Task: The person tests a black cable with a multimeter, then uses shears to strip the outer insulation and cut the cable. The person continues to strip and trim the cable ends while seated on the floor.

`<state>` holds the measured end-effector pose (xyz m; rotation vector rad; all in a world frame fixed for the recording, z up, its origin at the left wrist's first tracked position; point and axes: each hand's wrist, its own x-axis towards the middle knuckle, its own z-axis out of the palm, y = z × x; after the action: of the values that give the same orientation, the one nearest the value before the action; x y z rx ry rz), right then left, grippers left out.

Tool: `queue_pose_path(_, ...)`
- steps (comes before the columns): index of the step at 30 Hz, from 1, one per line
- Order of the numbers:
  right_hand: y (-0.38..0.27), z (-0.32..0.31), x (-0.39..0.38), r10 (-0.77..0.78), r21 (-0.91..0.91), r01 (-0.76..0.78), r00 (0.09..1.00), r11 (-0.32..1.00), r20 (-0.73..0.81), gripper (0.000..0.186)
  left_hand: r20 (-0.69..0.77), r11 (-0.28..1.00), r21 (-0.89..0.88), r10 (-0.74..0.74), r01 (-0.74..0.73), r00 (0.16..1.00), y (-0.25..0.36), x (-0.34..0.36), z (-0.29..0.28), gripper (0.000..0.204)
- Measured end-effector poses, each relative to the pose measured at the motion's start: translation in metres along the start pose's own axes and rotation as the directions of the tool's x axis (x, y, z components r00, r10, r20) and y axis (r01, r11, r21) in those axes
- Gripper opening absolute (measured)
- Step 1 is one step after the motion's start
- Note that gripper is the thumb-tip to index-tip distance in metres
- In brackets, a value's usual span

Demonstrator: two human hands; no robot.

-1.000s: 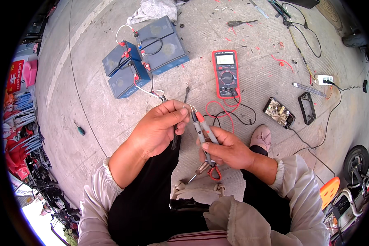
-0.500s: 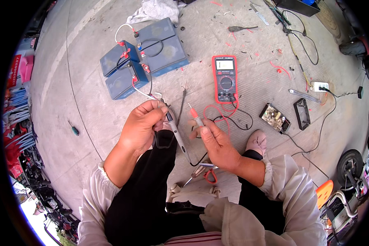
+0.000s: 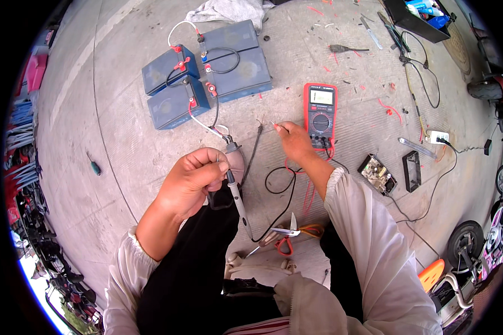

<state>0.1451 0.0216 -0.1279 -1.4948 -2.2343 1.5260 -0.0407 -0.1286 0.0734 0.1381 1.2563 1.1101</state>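
My left hand [image 3: 198, 181] is closed, pinching the black test probe [image 3: 238, 205] at its tip along with a thin lead; dark cable hangs beneath. My right hand [image 3: 293, 142] is closed on the red test probe [image 3: 275, 126], mostly hidden by the fingers, its tip near the frayed end of a dark cable [image 3: 258, 131]. Just right of that hand lies the red-rimmed multimeter [image 3: 320, 100], its screen lit. Up and left are several blue-grey batteries [image 3: 233, 78], joined by short cables with red-capped terminals. White wires run from them to a dark connector [image 3: 232, 146] beside my left hand.
Scissors [image 3: 285, 244] lie between my legs. At right are an open circuit board unit [image 3: 377, 174], black housing [image 3: 412, 167], power strip [image 3: 437, 137] and wheel [image 3: 465, 245]. A black bin [image 3: 419, 30] sits top right, a cloth [image 3: 223, 11] at top, a green screwdriver [image 3: 94, 166] at left.
My right hand has moved away from my left and forward with the red probe, toward the frayed cable end. My left hand, still on the black probe, shifted down and left from where it began.
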Motion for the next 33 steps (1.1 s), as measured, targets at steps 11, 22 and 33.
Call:
queue_pose_path(11, -0.007, 0.022, 0.034, 0.028, -0.043, -0.029, 0.999, 0.999, -0.017, 0.031, -0.026, 0.999, 0.014, -0.049, 0.049, 0.998, 0.006, 0.002, -0.006, 0.003)
queue_pose_path(22, 0.0, 0.034, 0.035, -0.051, 0.022, 0.054, 0.991, 0.998, -0.121, 0.025, -0.027, 0.999, -0.02, -0.05, 0.049, 0.998, 0.006, 0.009, -0.008, 0.005)
queue_pose_path(33, 0.012, 0.033, 0.023, 0.019, 0.104, 0.0, 0.982, 0.995, -0.185, 0.021, -0.027, 0.998, 0.049, -0.033, 0.034, 0.999, 0.003, 0.015, 0.003, 0.003)
